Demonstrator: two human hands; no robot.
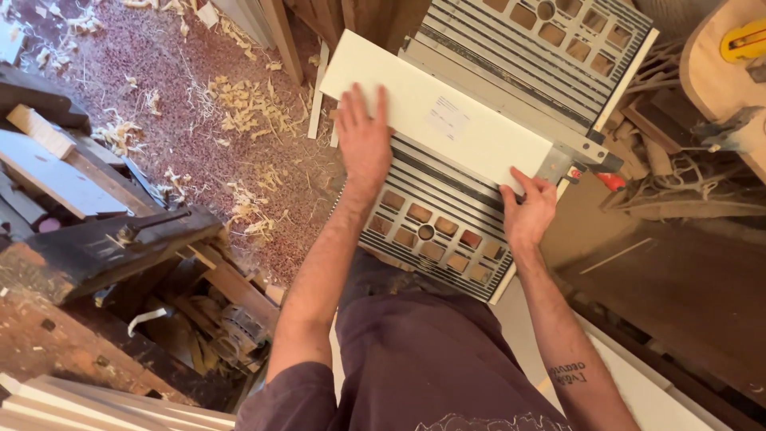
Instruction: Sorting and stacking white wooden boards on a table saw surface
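A long white board [435,112] lies flat across the grey slotted top of a table saw [435,231]. My left hand [363,140] rests palm down on the board's near left part, fingers spread. My right hand [528,209] grips the board's right end at its near corner, fingers curled over the edge, next to a metal fence piece [558,164]. The far half of the saw table [550,44] shows beyond the board.
Wood shavings [239,104] litter the reddish floor at left. Dark timber and offcuts [104,247] pile at lower left, white strips [96,403] at the bottom corner. A round wooden piece [722,68] and scrap wood sit at right. A red part [611,180] shows beside the saw.
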